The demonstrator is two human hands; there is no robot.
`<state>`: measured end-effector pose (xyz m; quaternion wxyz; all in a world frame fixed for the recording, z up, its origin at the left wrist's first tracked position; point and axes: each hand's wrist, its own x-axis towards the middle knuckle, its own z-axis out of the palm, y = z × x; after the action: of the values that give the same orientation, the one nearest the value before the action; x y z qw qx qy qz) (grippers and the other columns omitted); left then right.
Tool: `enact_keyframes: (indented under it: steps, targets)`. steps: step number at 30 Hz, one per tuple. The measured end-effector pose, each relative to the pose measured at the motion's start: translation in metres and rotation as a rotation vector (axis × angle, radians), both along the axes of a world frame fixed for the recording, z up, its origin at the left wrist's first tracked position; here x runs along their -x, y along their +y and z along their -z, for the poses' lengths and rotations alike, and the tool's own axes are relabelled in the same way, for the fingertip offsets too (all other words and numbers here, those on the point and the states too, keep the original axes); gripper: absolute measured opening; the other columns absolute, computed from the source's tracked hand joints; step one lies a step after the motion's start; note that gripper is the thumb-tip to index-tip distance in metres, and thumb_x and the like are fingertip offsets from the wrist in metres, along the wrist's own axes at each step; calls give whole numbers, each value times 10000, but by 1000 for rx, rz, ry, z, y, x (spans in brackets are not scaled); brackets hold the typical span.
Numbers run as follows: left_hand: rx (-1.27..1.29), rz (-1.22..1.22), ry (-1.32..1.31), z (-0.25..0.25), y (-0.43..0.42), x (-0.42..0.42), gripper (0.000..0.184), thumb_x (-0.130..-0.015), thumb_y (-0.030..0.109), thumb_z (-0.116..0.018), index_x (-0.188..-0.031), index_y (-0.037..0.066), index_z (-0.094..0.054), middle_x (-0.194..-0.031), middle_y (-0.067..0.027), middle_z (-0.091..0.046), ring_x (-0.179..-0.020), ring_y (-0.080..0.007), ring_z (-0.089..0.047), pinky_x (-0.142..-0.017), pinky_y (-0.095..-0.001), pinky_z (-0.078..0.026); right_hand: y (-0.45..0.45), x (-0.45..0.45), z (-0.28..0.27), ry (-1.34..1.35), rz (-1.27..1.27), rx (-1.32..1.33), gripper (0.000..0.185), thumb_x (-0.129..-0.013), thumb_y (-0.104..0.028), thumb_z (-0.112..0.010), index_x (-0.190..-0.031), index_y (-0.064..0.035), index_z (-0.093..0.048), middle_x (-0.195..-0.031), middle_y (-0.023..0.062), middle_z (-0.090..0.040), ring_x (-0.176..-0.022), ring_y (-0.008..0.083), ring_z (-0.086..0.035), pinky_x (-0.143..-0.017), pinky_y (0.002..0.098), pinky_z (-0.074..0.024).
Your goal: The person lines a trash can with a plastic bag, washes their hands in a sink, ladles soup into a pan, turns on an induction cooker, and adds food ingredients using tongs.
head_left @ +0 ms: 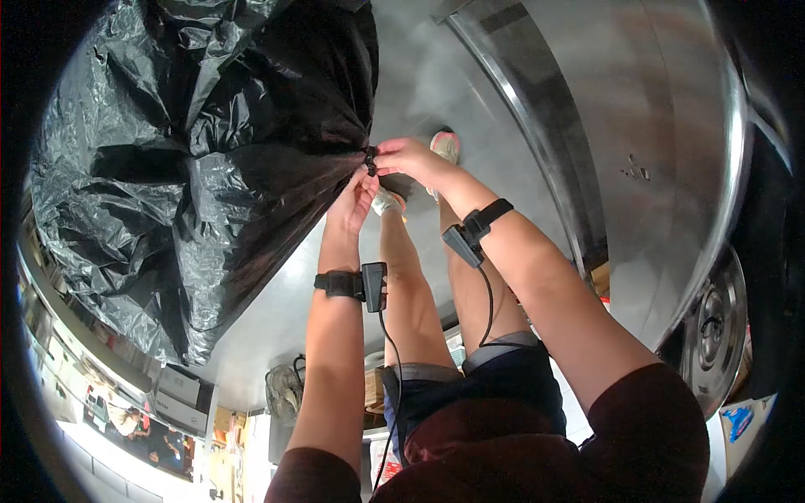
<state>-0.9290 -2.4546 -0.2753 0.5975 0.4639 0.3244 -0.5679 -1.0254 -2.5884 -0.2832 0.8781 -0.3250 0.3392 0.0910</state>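
Note:
A large black plastic garbage bag (243, 159) fills the upper left of the view, its film creased and shiny. Its folds draw together to a small bunched knot (370, 159) at the right end. My left hand (360, 197) pinches the lower side of this knot between thumb and fingers. From the right, my right hand (409, 159) closes its fingertips on the same knot. Each wrist wears a black strap with a small cabled box. What the bag contains is hidden.
Below the hands lies a smooth grey floor (419, 84), with my shoes on it. A curved metal surface (654, 126) rises on the right, and a round metal lid (713, 331) stands at the lower right. Shelves and a fan-like object (283, 390) show at the lower left.

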Motion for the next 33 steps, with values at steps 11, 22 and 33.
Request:
enact_keyframes:
  steps: [11, 22, 33]
  targets:
    - [-192, 104, -141, 16, -21, -9, 85, -833, 90, -515, -817, 12, -543, -705, -40, -534, -563, -123, -497, -458, -187, -427, 4, -20, -29, 60, 142, 247, 173, -660, -74, -626, -740, 58, -548, -672, 100, -576, -610, 147, -570, -537, 271, -447]
    - [-62, 43, -155, -5, -16, 3, 92, -843, 66, -506, -888, 7, -560, -768, -45, -574, -660, -92, -540, -584, -190, -466, 13, -31, -13, 211, -205, 788, 185, -672, -99, -601, -752, 50, -527, -693, 124, -587, -646, 148, -597, -572, 291, -468]
    - [-47, 294, -18, 22, -12, -10, 87, -851, 121, -506, -812, 47, -528, -659, -17, -521, -557, -82, -491, -491, -190, -415, -3, -5, -7, 89, -8, 140, 322, -814, -116, -528, -1091, 46, -493, -839, 97, -593, -760, 163, -593, -704, 282, -495]
